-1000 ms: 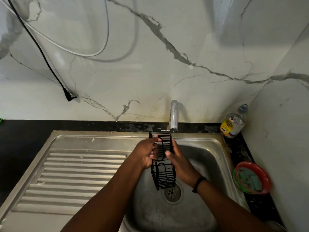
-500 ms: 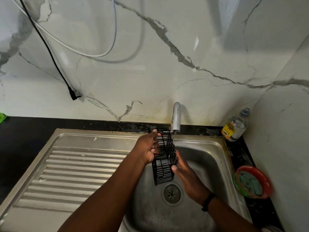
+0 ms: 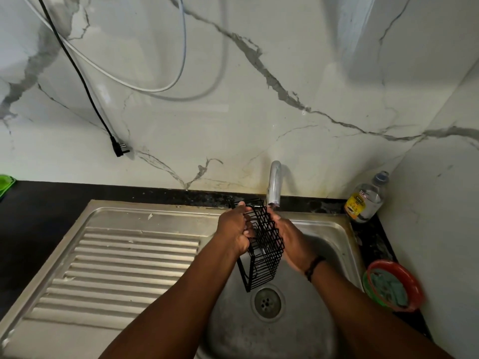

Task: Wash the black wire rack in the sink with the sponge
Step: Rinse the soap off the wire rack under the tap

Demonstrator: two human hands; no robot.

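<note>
Over the sink, under the tap, the left hand is gripping the black wire rack. The right hand is lying flat against it, fingers straight, holding no sponge. Rinsing seems underway; scrubbing looks not yet done.

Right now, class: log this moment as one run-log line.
left hand: grips rack | right hand: flat against rack side | rack: held under tap, over sink | sponge: not in hand

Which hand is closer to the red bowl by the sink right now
Right. The right hand is against the rack's side facing the red bowl; the left hand grips the rack's far side, farther away.
</note>
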